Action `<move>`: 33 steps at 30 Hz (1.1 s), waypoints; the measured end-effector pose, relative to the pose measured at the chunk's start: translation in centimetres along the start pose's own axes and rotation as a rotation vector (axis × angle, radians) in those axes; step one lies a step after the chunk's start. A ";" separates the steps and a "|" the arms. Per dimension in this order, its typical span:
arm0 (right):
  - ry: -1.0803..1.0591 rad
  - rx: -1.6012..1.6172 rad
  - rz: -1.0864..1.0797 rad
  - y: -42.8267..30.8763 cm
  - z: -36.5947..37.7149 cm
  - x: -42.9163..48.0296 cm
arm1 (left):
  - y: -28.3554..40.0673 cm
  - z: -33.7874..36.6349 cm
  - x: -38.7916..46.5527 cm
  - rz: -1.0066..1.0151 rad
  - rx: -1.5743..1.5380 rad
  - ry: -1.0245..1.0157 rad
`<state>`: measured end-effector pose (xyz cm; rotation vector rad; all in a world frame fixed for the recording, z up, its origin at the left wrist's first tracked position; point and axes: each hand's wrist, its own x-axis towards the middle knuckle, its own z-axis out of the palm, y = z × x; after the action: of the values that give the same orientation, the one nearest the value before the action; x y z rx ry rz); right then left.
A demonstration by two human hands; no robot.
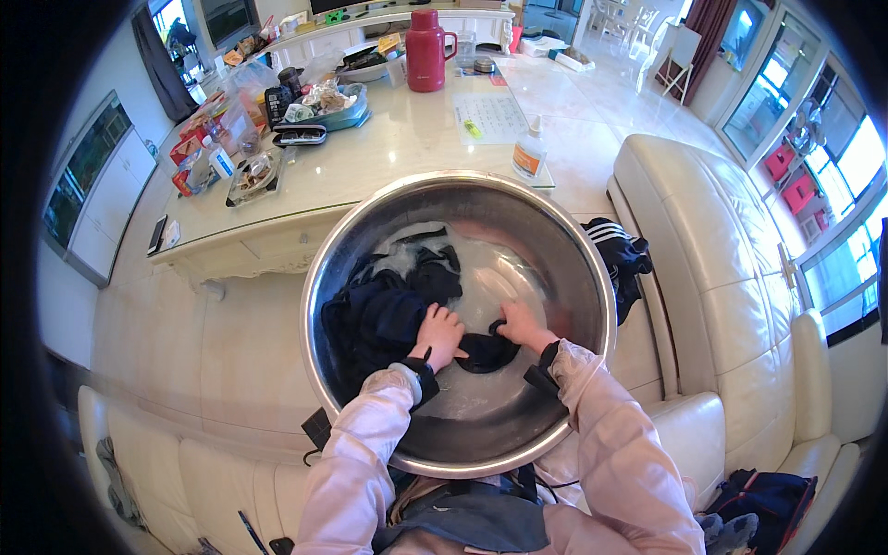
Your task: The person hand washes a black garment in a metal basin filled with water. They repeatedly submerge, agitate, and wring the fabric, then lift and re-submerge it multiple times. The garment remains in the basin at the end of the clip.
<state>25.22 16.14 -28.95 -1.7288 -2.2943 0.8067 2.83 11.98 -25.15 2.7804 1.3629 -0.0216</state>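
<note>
A wide stainless steel basin (458, 444) holds cloudy water (485, 277) and dark wet clothing (381, 312), bunched mostly on its left side. My left hand (440, 336) lies palm down at the right edge of that bunch, its thumb by a smaller dark stretch of cloth (489, 352). Whether its fingers grip any fabric is hidden. Beside it, my right hand (522, 325) pinches a fold of the smaller dark stretch between thumb and fingers. Both pale sleeves are pushed up, with dark cuffs at the wrists; a pale bangle circles the left one.
Beyond the basin stands a glass-topped table (347, 173) with a red thermos jug (424, 52), a white squeeze bottle (529, 152) and a cluttered blue bag (333, 107). A cream leather sofa (707, 263) flanks the right, near a dark striped garment (617, 257). A phone (157, 234) lies at the table's left corner.
</note>
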 end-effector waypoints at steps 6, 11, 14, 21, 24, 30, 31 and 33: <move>0.361 -0.198 0.128 -1.0 -1.2 0.1 | 4.9 1.1 -0.9 -0.097 -0.355 -0.119; -0.057 -0.126 0.024 -1.7 -0.7 -0.9 | 5.6 2.7 -0.9 -0.316 -0.710 -0.043; 0.382 -0.258 0.176 -1.5 -0.6 -1.3 | 7.0 2.4 -1.3 -0.341 -0.556 -0.243; 0.116 -0.146 0.014 -0.8 0.5 -2.3 | 6.3 3.2 -2.9 -0.313 -0.781 -0.178; 0.277 -0.165 0.192 -0.1 1.5 -2.3 | 5.9 5.6 -1.7 -0.429 -0.913 -0.117; 0.070 0.359 0.285 -1.9 0.0 -2.2 | 5.5 6.0 -0.1 -0.780 -1.771 -0.156; 0.317 0.359 0.386 -2.7 -1.1 -2.2 | 5.4 5.4 -0.4 -0.743 -2.068 -0.214; 0.238 0.545 0.336 -5.6 -1.9 -3.4 | 4.7 4.0 -0.5 -0.724 -2.205 -0.226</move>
<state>22.38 12.52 -23.89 -1.8315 -1.4686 1.0872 6.30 8.53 -28.98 0.4412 0.9210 0.6228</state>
